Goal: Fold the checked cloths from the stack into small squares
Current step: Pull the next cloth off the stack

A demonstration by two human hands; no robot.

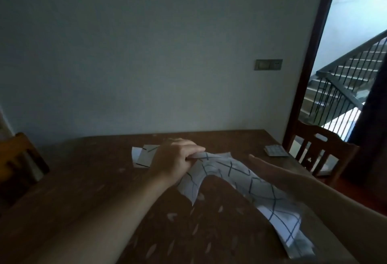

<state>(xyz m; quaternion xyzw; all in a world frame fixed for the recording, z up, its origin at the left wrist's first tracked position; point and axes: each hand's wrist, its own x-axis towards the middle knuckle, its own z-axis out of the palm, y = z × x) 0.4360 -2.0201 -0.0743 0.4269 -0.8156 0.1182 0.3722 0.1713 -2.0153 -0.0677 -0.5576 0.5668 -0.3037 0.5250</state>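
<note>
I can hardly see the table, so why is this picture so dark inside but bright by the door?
Head view: the room is dim, so the wooden table and the checked cloth in the left hand look murky; daylight comes only through the doorway, which looks washed out; the wide lens bends the door frame.

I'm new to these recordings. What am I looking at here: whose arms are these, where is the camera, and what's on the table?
No machine here: a person wears one camera on the head, looking down at their own arms. The left hand grips a white checked cloth and lifts it off the dark wooden table. The right hand is flat, fingers straight, against the cloth. Behind the left hand lies more checked cloth. A small folded square sits at the far right corner, near a chair.
</note>
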